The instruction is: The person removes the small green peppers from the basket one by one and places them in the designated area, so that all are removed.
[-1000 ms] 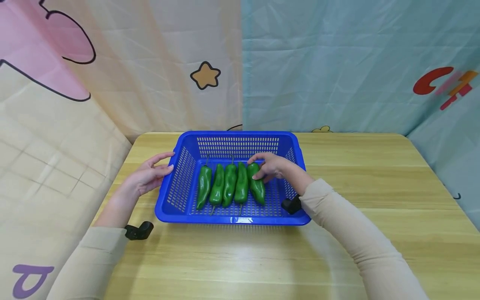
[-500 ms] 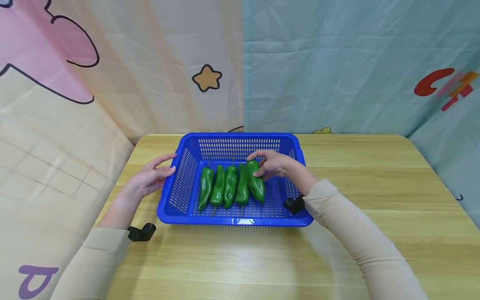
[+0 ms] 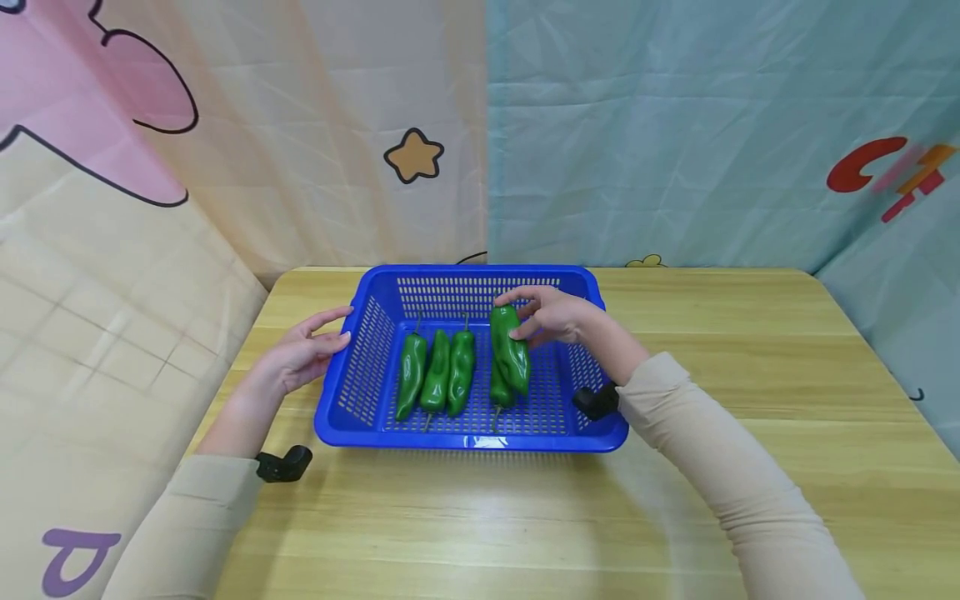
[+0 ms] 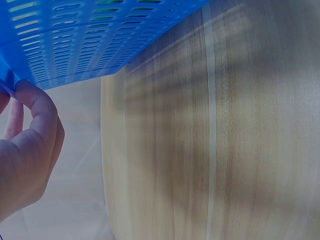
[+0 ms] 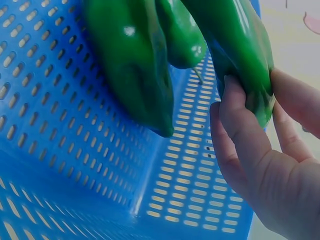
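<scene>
And here is the right hand (image 3: pixel 553 318), out over the right half of the blue basket (image 3: pixel 420 438), thumb and fingers pinching the far end of a green pepper (image 3: pixel 514 362); that pepper slants within the basket walls, its broad end up at the fingertips, its narrower tip pointing down toward the near side; I'd call this the pick-up step, with the pinch made and the pepper seemingly a little clear of the slotted floor; just behind it, partly covered, lies a second pepper (image 3: pixel 500 394), stem toward the near rim, and whether those two touch I cannot tell; over to the left three more rest side by side, the leftmost pepper (image 3: pixel 411 377), the middle pepper (image 3: pixel 437 372) and the third pepper (image 3: pixel 462 372), none of them under a hand; across now to the left hand (image 3: pixel 297 354), thumb and fingers spread, tips against the left rim, apparently steadying the basket on the wooden table (image 3: pixel 480 533); what the next move calls for, in my judgement, is a firm pinch on that glossy skin, a clean rise so the low tip doesn't drag its neighbour, and enough height to clear the rim should the pepper need to leave the basket.
</scene>
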`<move>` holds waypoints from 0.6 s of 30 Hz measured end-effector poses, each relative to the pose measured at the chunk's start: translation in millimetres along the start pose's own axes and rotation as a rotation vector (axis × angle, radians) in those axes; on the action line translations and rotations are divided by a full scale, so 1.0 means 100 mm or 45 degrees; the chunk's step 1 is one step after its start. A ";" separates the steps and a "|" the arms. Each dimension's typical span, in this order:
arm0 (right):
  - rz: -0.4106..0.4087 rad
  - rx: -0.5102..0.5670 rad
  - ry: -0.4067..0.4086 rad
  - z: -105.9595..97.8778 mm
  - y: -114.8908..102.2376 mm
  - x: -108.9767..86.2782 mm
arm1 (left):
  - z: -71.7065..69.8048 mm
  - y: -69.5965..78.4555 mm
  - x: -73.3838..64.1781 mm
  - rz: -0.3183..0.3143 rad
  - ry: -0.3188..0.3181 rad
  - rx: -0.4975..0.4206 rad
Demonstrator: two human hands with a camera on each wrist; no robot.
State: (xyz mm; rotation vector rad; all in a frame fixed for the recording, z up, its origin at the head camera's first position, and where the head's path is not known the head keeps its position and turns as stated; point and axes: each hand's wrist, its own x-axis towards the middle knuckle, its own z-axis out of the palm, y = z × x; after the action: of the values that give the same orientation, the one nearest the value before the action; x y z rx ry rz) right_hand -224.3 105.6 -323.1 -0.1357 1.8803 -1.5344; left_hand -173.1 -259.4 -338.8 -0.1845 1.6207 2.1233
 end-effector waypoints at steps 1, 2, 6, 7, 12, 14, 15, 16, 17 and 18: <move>-0.003 0.006 0.000 -0.01 -0.01 -0.01 | 0.00 0.00 0.00 0.000 -0.001 -0.003; -0.007 0.015 -0.004 -0.01 -0.02 -0.02 | 0.00 0.00 0.00 0.000 0.001 -0.004; -0.030 0.020 -0.009 -0.03 -0.06 -0.07 | 0.01 -0.01 0.00 0.005 0.001 0.011; -0.035 0.025 -0.010 -0.03 -0.07 -0.08 | 0.01 -0.01 0.00 0.006 0.002 0.014; -0.071 0.032 -0.024 -0.07 -0.13 -0.15 | 0.00 -0.01 0.00 0.007 0.002 0.012; -0.086 0.034 -0.036 -0.09 -0.16 -0.18 | 0.00 -0.01 0.00 0.004 0.001 0.010; -0.095 0.036 -0.043 -0.11 -0.17 -0.20 | 0.01 -0.01 -0.01 0.002 0.003 0.009; -0.104 0.045 -0.048 -0.12 -0.17 -0.22 | 0.01 -0.01 -0.01 0.001 0.005 0.009; -0.111 0.060 -0.053 -0.13 -0.18 -0.23 | 0.01 -0.01 -0.01 0.000 0.007 0.008; -0.121 0.067 -0.058 -0.14 -0.19 -0.24 | 0.01 -0.01 -0.01 0.001 0.008 0.006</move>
State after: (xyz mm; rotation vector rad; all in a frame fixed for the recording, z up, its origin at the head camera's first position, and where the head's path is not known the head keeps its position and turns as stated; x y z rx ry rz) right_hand -220.6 123.8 -294.5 -0.2372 1.8191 -1.6293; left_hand -171.7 -258.7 -338.9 -0.1892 1.6289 2.1212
